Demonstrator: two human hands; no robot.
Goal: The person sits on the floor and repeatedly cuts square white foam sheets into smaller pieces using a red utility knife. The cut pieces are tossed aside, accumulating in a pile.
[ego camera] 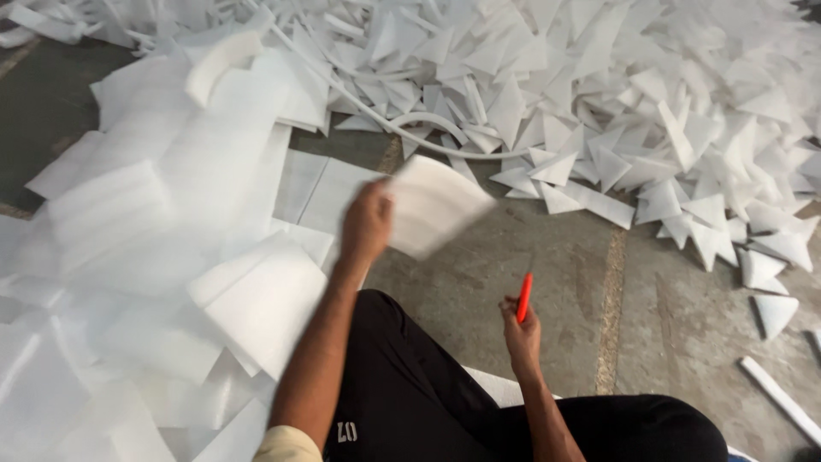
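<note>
— What are the hands doing?

— The left hand (pixel 366 224) is raised on an outstretched arm, pinching a white foam sheet (pixel 434 205) by its edge, above the floor. The right hand (pixel 522 332) is closed around an orange-handled cutter (pixel 524 297), pointing up, near the knee.

— And the floor?

— Bare grey concrete floor (pixel 556 282). Stacked foam sheets (pixel 171 239) lie at the left, a heap of triangular offcuts (pixel 650 111) beyond.

— Anything unclear?

— The held sheet is blurred; the cutter's blade is hard to make out.

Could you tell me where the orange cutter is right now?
In the head view, right of centre: the right hand holds the orange cutter upright above the concrete floor.
</note>
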